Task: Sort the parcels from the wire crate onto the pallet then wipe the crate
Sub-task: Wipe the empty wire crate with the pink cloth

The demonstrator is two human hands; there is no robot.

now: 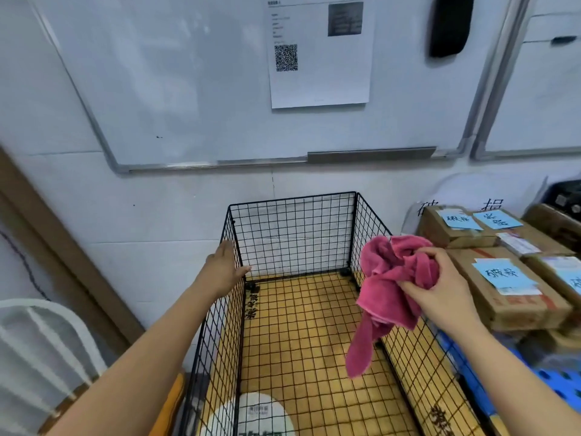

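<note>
A black wire crate [292,231] stands against the wall, with an orange-brown cardboard floor [314,341] showing through its mesh. My left hand [224,267] rests on the crate's left top rim, fingers stretched along the wire. My right hand [440,291] grips a bunched pink cloth [390,284] above the crate's right wall; one end of the cloth hangs down into the crate. Brown cardboard parcels [503,284] with blue paper labels are stacked to the right on a blue pallet [553,382].
A white round label or bag [257,413] lies at the crate's near end. A whiteboard with a printed sheet [319,55] hangs on the wall behind. A white plastic item [41,347] sits at the lower left, beside a brown door frame.
</note>
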